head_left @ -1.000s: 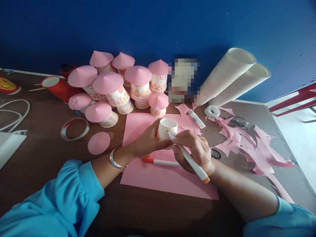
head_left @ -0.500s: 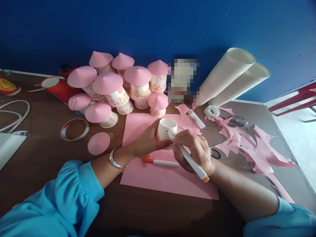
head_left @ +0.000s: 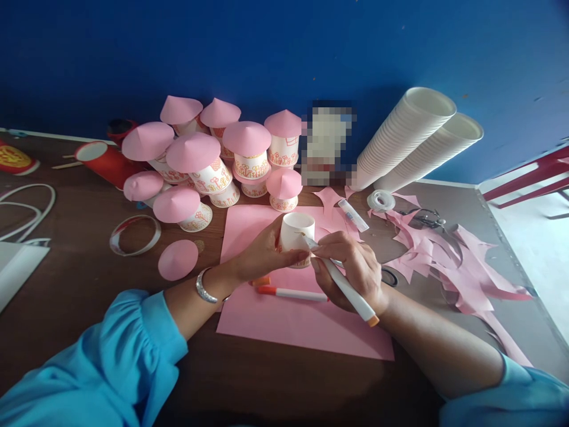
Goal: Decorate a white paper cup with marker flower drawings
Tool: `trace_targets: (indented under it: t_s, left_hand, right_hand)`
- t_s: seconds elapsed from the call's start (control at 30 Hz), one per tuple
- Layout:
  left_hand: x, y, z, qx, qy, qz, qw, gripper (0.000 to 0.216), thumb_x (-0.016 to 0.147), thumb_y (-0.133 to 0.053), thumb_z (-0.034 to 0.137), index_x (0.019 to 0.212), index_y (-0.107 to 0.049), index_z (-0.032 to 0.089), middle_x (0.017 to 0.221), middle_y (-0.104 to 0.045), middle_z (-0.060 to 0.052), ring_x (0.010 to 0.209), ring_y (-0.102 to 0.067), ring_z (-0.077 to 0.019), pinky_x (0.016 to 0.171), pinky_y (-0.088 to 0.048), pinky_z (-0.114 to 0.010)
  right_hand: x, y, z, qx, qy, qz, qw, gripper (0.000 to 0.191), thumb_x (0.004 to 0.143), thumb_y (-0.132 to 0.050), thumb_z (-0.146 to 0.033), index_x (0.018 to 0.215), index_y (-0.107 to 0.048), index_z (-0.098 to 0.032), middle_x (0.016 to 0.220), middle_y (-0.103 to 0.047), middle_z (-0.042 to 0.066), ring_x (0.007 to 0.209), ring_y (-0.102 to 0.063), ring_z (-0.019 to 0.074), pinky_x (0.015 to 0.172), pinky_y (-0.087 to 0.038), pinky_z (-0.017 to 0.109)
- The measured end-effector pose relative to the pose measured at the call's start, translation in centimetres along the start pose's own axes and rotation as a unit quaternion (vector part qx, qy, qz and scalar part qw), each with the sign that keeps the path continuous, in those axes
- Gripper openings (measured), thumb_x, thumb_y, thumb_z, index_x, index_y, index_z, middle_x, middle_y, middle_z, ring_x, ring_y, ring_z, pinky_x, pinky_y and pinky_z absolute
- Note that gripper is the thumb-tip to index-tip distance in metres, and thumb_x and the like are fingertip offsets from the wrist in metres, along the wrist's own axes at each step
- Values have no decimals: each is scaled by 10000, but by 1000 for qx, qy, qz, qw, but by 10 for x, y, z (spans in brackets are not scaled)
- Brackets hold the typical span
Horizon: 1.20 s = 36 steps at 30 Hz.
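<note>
A small white paper cup [head_left: 295, 236] is held by my left hand [head_left: 269, 248], its fingers and thumb wrapped round the side. Small drawings show near the thumb, and the rest of that side is hidden. In my right hand [head_left: 349, 267] is a white marker pen [head_left: 351, 296] with an orange end, its tip at the cup's wall. Below, a red-capped marker [head_left: 293, 293] and an orange cap [head_left: 260, 281] lie on a pink paper sheet [head_left: 306, 332].
Several decorated cups with pink cone tops [head_left: 194, 153] stand behind on the left. Two leaning stacks of white cups [head_left: 402, 133] are at the back right. Pink scraps [head_left: 462, 267], clear tape [head_left: 381, 200] and a glue stick [head_left: 353, 214] lie right. A tape ring [head_left: 134, 235] lies left.
The cup and my left hand have shifted slightly to the left. The marker tip stays at the cup's wall, where a short mark now shows.
</note>
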State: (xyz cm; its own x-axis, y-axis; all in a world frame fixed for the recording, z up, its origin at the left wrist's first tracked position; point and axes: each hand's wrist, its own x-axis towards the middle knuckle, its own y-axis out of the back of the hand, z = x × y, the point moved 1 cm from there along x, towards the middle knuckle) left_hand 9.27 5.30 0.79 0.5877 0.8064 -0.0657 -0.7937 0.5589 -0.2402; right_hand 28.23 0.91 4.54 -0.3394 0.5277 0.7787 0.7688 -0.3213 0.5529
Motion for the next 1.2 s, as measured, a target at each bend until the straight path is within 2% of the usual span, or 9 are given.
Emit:
trace_targets:
  t_s: [0.5, 1.2]
  left_hand:
    - [-2, 1, 5, -12, 11, -2, 1000, 471, 793, -906, 446, 1025, -589, 186, 848, -588, 18, 802, -540, -131, 738, -463, -266]
    - [-3, 8, -2, -93, -32, -60, 993, 373, 829, -869, 376, 1086, -690, 173, 964, -701, -41, 872, -652, -165, 779, -535, -284]
  right_hand:
    - [3, 1, 2, 9, -12, 11, 1000, 155, 963, -610, -109, 1059, -585, -228, 806, -692, -2, 670, -707, 158, 560, -571, 269]
    - [4, 2, 6, 36, -33, 22, 999, 155, 948, -614, -111, 1043, -586, -229, 816, -691, 2, 695, -707, 170, 596, -576, 287]
